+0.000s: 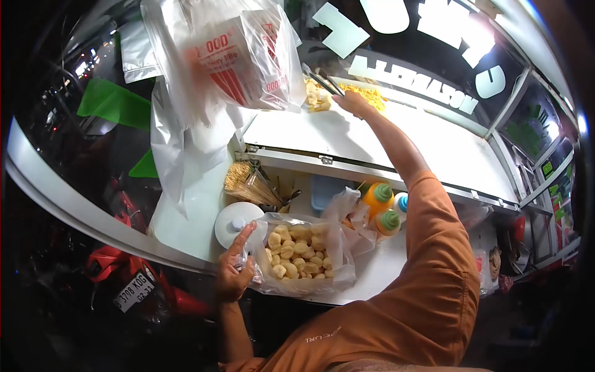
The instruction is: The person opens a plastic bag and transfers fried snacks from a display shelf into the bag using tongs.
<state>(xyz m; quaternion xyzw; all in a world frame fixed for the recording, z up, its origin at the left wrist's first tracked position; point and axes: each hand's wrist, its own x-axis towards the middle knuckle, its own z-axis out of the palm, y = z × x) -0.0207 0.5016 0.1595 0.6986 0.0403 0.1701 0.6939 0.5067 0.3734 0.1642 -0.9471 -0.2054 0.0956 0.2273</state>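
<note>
The right hand (353, 103) grips metal tongs (325, 82) beside the yellow food (367, 96) on the white upper shelf (396, 137), while the left hand (235, 276), forefinger stretched, is at the plastic bag (340, 251) of pale round pieces (300, 254), though from here I can't tell whether it pinches the plastic.

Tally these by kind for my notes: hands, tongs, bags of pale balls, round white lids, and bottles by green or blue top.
Hands: 2
Tongs: 1
Bag of balls: 1
Lid: 1
Green-topped bottles: 2
Blue-topped bottle: 1
Total: 8
</note>
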